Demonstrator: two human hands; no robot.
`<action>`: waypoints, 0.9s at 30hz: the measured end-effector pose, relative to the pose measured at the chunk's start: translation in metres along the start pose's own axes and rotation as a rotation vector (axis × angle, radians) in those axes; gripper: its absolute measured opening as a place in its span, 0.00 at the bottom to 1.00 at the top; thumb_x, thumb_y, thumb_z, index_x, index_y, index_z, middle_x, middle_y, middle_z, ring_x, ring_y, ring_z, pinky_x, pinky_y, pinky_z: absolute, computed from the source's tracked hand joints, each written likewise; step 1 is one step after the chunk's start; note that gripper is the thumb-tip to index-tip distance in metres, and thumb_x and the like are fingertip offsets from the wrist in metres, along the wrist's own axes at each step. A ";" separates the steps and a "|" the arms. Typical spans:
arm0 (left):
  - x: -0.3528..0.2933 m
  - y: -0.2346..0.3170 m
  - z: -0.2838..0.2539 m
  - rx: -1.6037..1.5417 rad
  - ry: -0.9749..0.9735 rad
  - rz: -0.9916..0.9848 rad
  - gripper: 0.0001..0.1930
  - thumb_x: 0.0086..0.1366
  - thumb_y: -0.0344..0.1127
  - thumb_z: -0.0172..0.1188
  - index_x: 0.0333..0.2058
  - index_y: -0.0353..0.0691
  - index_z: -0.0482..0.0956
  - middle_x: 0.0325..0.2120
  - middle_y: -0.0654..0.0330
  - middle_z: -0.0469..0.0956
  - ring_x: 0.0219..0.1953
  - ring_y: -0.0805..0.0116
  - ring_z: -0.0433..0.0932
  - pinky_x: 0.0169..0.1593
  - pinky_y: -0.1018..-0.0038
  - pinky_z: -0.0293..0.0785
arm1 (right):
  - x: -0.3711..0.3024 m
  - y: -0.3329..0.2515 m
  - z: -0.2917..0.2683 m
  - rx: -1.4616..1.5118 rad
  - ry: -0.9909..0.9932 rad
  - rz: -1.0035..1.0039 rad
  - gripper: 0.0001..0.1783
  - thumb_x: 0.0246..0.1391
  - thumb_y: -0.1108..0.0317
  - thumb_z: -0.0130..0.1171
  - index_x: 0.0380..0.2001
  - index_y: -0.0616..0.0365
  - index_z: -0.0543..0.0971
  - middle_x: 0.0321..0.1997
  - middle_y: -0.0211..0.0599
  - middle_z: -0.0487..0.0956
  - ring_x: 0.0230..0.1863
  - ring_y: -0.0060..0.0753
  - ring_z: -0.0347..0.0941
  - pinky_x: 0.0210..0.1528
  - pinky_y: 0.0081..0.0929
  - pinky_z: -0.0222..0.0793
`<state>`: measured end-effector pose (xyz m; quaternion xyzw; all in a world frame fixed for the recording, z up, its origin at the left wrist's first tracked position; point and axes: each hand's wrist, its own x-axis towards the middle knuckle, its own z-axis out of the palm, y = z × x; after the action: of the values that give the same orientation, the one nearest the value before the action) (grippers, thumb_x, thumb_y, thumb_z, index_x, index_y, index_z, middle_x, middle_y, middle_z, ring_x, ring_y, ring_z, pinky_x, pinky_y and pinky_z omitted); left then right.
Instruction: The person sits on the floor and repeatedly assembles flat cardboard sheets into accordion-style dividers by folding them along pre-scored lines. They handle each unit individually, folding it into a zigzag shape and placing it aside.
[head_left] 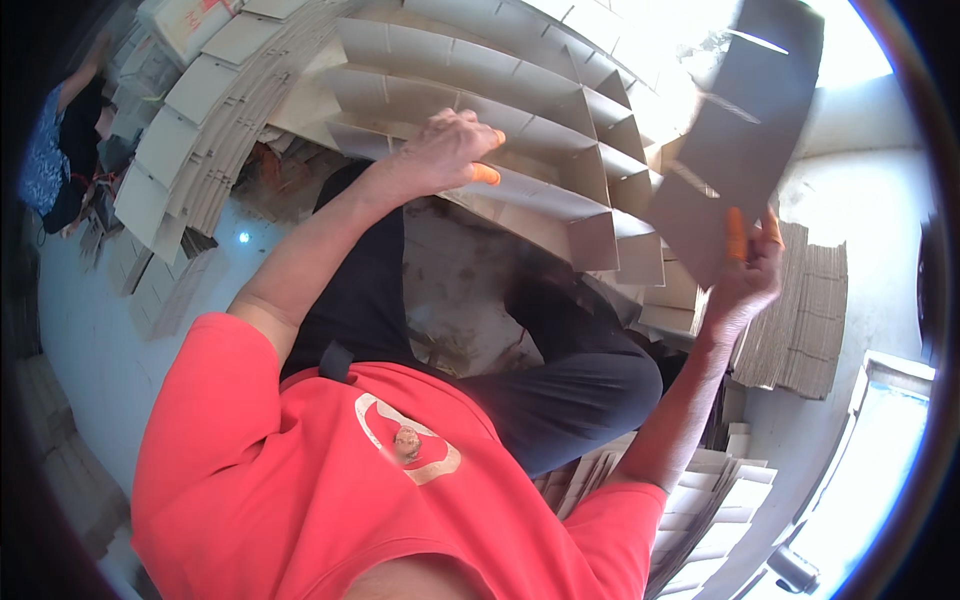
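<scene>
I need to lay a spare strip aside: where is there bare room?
Pale floor at left looks bare between the left red sleeve and fanned cardboard stack; more cardboard borders its lower-left. Crowded: the cardboard partition grid by the left hand, and the right, where stacked sheets sit near the right hand holding a cardboard strip.

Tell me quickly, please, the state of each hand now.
Left hand: half-curled at the cardboard grid; grip cannot be told.
Right hand: closed, holding a slotted cardboard strip.
</scene>
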<state>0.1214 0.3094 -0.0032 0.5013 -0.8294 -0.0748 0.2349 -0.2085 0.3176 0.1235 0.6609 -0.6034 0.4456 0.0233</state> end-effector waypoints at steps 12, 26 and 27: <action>-0.001 -0.007 0.032 -0.101 0.128 0.109 0.01 0.51 0.28 0.59 0.24 0.39 0.78 0.18 0.54 0.72 0.27 0.54 0.74 0.30 0.59 0.70 | -0.023 -0.031 0.074 0.145 -0.390 -0.159 0.08 0.47 0.79 0.66 0.28 0.70 0.76 0.34 0.49 0.82 0.19 0.19 0.55 0.22 0.20 0.61; 0.003 -0.008 0.030 -0.181 0.100 0.091 0.02 0.50 0.25 0.56 0.21 0.39 0.75 0.17 0.53 0.72 0.27 0.52 0.74 0.31 0.58 0.69 | -0.017 -0.041 0.082 0.136 -0.544 -0.093 0.19 0.46 0.79 0.66 0.45 0.65 0.80 0.24 0.40 0.73 0.22 0.23 0.62 0.29 0.18 0.65; 0.003 -0.008 0.030 -0.173 0.101 0.093 0.02 0.50 0.25 0.56 0.21 0.39 0.75 0.17 0.53 0.72 0.27 0.53 0.74 0.31 0.58 0.69 | -0.016 -0.038 0.083 0.138 -0.554 -0.120 0.19 0.46 0.79 0.65 0.45 0.65 0.80 0.28 0.44 0.77 0.24 0.23 0.66 0.31 0.19 0.67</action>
<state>0.1126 0.2996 -0.0313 0.4433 -0.8292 -0.1098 0.3222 -0.1284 0.2925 0.0831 0.7919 -0.5149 0.2861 -0.1610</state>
